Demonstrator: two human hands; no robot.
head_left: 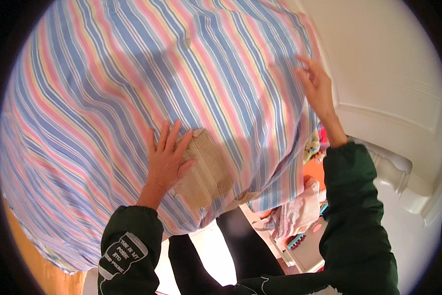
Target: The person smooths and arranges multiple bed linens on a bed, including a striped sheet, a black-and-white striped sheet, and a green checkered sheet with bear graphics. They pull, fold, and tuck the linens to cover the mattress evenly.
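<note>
A striped sheet (pixel 132 73) in blue, pink, yellow and white covers the bed before me, with wrinkles running across it. Fingers spread, my left hand (pixel 167 160) lies flat on the sheet, its fingertips and thumb at the left edge of a beige woven patch of cloth (pixel 206 169). My right hand (pixel 317 88) hovers over or just touches the sheet's right edge by the headboard; its fingers are a little bent and apart, slightly blurred, and nothing shows in them. The sheet's near right corner hangs in folds over the bed's side.
The white headboard (pixel 393 73) with moulded trim rises at the right. Below my right forearm stands a small cabinet or open drawer (pixel 309 255) with a pinkish towel (pixel 297 214), a teal hairbrush-like item (pixel 296 241) and other colourful things. Wooden floor (pixel 63 280) shows at the lower left.
</note>
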